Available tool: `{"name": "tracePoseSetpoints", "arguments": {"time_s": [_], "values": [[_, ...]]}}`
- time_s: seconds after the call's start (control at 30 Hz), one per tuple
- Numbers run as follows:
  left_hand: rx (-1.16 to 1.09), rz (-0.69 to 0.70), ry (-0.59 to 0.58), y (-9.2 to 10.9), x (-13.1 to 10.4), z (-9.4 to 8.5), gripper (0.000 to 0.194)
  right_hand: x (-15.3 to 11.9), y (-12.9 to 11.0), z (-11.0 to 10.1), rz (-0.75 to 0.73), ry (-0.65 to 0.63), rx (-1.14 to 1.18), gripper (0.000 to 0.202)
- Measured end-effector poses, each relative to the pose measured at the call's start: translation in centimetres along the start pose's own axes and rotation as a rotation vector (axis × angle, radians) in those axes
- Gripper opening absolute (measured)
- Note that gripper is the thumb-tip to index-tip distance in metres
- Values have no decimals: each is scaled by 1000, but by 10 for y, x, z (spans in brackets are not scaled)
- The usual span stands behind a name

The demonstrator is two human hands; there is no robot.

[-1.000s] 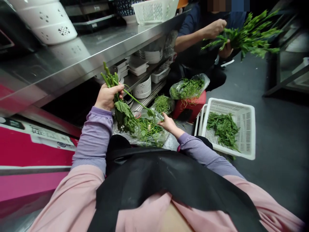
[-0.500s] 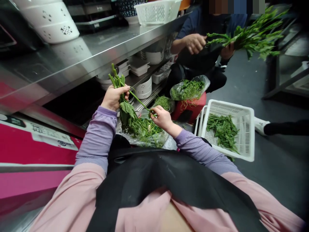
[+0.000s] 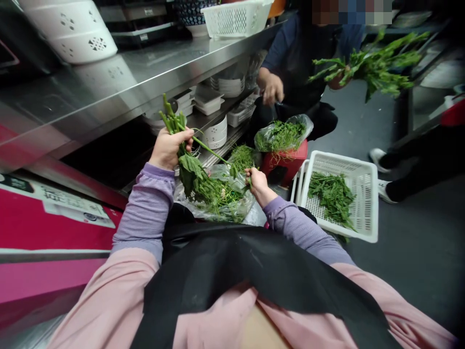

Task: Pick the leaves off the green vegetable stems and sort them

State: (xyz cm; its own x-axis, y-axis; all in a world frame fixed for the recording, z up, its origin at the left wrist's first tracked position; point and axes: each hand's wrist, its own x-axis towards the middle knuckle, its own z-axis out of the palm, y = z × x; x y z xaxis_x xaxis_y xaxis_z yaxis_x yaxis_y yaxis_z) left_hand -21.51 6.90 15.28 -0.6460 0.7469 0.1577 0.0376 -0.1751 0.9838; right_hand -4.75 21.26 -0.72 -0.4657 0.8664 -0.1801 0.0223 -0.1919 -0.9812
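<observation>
My left hand (image 3: 170, 149) is wrapped round a bunch of leafy greens (image 3: 192, 174), its cut stems sticking up above the fist and its leaves hanging below. One longer stem (image 3: 210, 148) slants out of the bunch toward the right. Just beyond that stem's tip, my right hand (image 3: 258, 184) is closed in a pinch on a small bit of green leaf (image 3: 249, 180). Below both hands lies an open clear plastic bag (image 3: 238, 213) with loose greens and trimmings. To the right, a white plastic basket (image 3: 367, 194) holds a pile of picked leaves (image 3: 332, 196).
A red stool (image 3: 296, 157) bears a bag of trimmings (image 3: 283, 135). Facing me, a person (image 3: 301, 63) holds greens (image 3: 378, 63). A steel counter (image 3: 160, 72) with shelved containers runs along the left. Another person's legs (image 3: 407, 165) stand beyond the basket.
My right hand has moved right, away from the stem, with a bit of leaf between its fingers. The facing person's free hand has dropped; more of the legs at right shows.
</observation>
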Motion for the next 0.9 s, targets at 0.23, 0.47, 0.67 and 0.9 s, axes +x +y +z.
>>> {"name": "tracePoseSetpoints", "arguments": {"time_s": [0.23,0.47,0.67,0.9], "values": [[-8,-157,-188,-12,4,6,20,-7,-54,8,91,-633,204,18],[33,-185,-178,-30,5,15,21,-38,-71,21,179,-883,172,18],[29,-112,-203,-30,-3,20,22,-28,-55,24,165,-539,273,8],[113,-256,-204,-45,11,0,26,7,-9,0,212,-159,343,19]]}}
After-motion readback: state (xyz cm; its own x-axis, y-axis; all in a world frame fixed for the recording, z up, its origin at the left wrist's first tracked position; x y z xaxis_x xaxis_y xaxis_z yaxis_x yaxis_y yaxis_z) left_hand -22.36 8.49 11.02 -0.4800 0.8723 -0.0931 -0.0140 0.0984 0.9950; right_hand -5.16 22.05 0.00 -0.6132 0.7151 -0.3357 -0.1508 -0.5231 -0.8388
